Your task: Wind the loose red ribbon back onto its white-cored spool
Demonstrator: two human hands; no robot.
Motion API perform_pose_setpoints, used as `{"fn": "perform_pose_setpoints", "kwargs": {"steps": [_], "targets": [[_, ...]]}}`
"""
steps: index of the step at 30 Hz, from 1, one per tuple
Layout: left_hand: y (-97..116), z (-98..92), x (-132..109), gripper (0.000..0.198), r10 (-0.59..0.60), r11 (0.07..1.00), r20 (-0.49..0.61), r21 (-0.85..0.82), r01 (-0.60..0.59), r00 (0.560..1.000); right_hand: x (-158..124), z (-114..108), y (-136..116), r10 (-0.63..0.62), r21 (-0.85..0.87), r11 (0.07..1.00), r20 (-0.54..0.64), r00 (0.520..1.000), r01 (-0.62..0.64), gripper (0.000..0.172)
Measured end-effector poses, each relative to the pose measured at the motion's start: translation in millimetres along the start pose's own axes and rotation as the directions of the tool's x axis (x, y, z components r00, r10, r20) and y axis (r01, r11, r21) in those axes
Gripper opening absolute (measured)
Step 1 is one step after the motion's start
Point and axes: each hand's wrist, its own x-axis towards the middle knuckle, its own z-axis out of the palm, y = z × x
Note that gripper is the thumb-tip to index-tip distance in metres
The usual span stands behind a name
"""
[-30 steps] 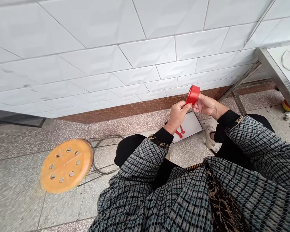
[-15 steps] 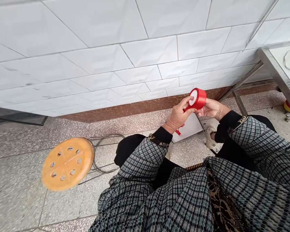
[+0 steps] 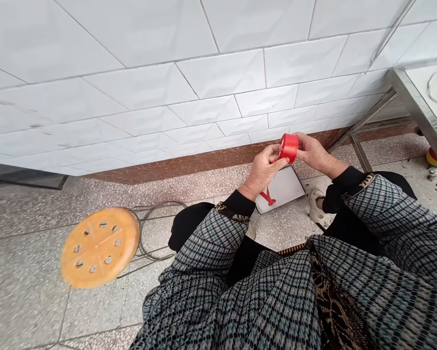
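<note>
Between my two hands is a roll of shiny red ribbon (image 3: 290, 147) with a white core, held up in front of the wall. My left hand (image 3: 264, 169) grips its left side, fingers at the core and thumb along the lower edge. On the other side, my right hand (image 3: 315, 153) has its fingers closed against the ribbon's right edge; part of those fingers is hidden behind the roll. Below, on the floor, lies a flat white board (image 3: 286, 189) with a dark edge. A thin red strip-like thing (image 3: 267, 196) shows over it, partly hidden by my left wrist.
An orange round stool (image 3: 99, 248) with holes in its seat and metal legs stands to the left. White tiles cover the wall (image 3: 218, 73) ahead. At right is a metal-framed table (image 3: 415, 102), with a red and yellow object (image 3: 434, 159) on the floor beneath it.
The ribbon roll has turned, so its white core faces me less. My right hand has come up along its right side, and both hands have shifted slightly left.
</note>
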Motion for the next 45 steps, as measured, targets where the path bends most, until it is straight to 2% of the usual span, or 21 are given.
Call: {"fn": "perform_pose_setpoints", "kwargs": {"steps": [3,6,8,12,15,17,20,23,27,32,38,42,45], "targets": [[-3,4.5,1,0.044,0.035,0.997,-0.075,0.073,-0.029,0.997,0,0,0,-0.007,-0.156,0.988,-0.08,0.997,-0.006,0.038],[-6,10.9,2,0.034,0.064,0.988,-0.24,0.153,-0.027,0.969,5,-3,-3,0.04,-0.224,0.97,-0.24,0.97,-0.095,0.022],[-7,14.2,2,0.034,0.02,0.991,-0.299,0.135,0.021,0.954,10,-5,-5,0.075,-0.26,0.951,-0.326,0.942,-0.166,0.021],[-2,17.5,-1,0.043,-0.103,0.994,-0.216,0.002,0.106,0.971,18,-8,-2,0.117,-0.324,0.912,-0.387,0.915,-0.253,0.022],[2,18.4,-4,0.047,-0.135,0.989,-0.186,-0.085,0.121,0.973,20,-6,3,0.183,-0.207,0.937,-0.391,0.902,-0.28,0.019],[3,19.1,-5,0.049,-0.141,0.985,-0.161,-0.12,0.122,0.977,18,-1,3,0.287,-0.031,0.948,-0.356,0.889,-0.318,0.015],[0,20.3,-4,0.05,-0.164,0.983,-0.124,-0.099,0.152,0.979,13,9,-4,0.443,0.234,0.888,-0.212,0.871,-0.395,0.008],[-4,20.7,-1,0.052,-0.16,0.987,-0.153,-0.003,0.162,0.975,8,16,-13,0.558,0.411,0.767,-0.048,0.829,-0.492,0.016],[-10,21.0,2,0.058,-0.14,0.987,-0.153,0.056,0.15,0.978,7,18,-20,0.632,0.575,0.599,0.088,0.77,-0.557,0.021],[-12,21.3,1,0.063,-0.173,0.981,-0.13,0.068,0.183,0.976,6,17,-23,0.609,0.651,0.496,0.211,0.765,-0.574,0.028],[-14,18.5,4,0.053,-0.099,0.98,-0.207,0.152,0.132,0.973,2,19,-21,0.561,0.606,0.503,0.314,0.766,-0.616,0.029],[-18,18.9,6,0.046,-0.02,0.987,-0.292,0.147,0.065,0.956,3,20,-22,0.563,0.641,0.494,0.28,0.778,-0.588,0.023],[-17,20.6,2,0.041,0.047,0.992,-0.241,0.126,-0.017,0.969,6,19,-21,0.595,0.668,0.504,0.192,0.781,-0.548,0.021]]}}
